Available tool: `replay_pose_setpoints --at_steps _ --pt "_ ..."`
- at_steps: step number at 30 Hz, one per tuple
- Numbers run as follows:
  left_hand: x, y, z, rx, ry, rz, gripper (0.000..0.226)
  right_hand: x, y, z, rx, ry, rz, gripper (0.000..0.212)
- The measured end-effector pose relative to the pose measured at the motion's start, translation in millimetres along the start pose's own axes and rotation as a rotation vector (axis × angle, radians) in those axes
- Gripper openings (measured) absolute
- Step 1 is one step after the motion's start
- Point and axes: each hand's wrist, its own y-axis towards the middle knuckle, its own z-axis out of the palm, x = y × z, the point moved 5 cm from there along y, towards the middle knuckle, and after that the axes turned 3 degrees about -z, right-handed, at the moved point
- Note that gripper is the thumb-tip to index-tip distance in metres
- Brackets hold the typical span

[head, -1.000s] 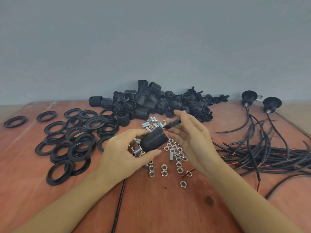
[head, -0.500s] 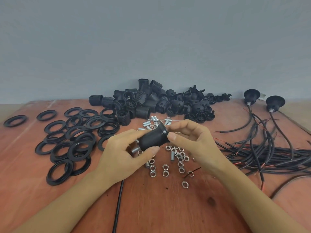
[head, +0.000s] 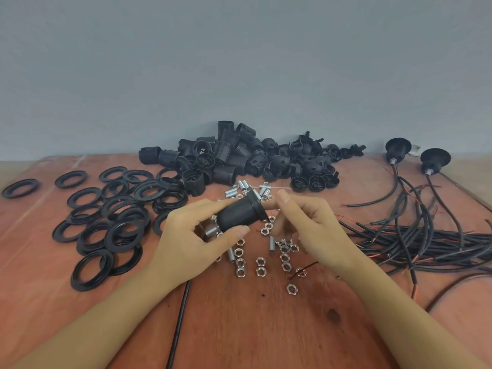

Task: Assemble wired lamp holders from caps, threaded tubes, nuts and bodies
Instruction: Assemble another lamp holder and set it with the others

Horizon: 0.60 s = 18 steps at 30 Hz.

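My left hand (head: 191,241) grips a black threaded lamp holder body (head: 238,217) above the table, tilted up to the right. A black ring (head: 257,202) sits on its right end, and a metal threaded tube (head: 211,231) sticks out of its lower left end. My right hand (head: 314,227) is just right of the ring. Its index fingertip touches the ring's rim and its thumb is lifted off. Loose nuts (head: 261,265) and short metal tubes (head: 250,189) lie on the table under my hands.
Black bodies (head: 226,158) and caps (head: 306,166) are piled at the back by the wall. Several black rings (head: 117,217) lie at the left. Black wires (head: 426,235) and two wired holders (head: 398,149) lie at the right. A black cable (head: 181,315) runs toward me.
My right hand brought a black ring onto the body's right end, then loosened its hold and drew its thumb back. My left hand kept hold of the body.
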Motion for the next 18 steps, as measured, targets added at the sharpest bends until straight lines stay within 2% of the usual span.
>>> replay_pose_setpoints --at_steps 2,5,6,9,13,16,18 --pt "5 0 -3 -0.024 -0.009 -0.035 0.042 0 2 1 -0.027 0.013 -0.013 0.048" --pt "5 1 -2 -0.021 -0.014 -0.036 0.042 0 3 0 -0.071 0.047 -0.009 0.036" --pt "4 0 -1 -0.018 -0.017 -0.027 0.041 -2 3 3 -0.049 0.057 0.015 0.038" --pt "3 0 -1 -0.028 -0.022 -0.016 0.04 -4 2 8 0.006 0.037 0.094 0.06" --pt "5 2 -4 -0.045 0.018 -0.015 0.047 -6 2 -7 -0.191 0.153 0.121 0.069" --pt "4 2 -3 -0.052 0.033 -0.008 0.049 -8 3 7 -0.09 0.14 0.167 0.05" --pt "3 1 -3 -0.058 0.039 -0.004 0.048 -8 2 17 -0.015 0.114 0.19 0.048"
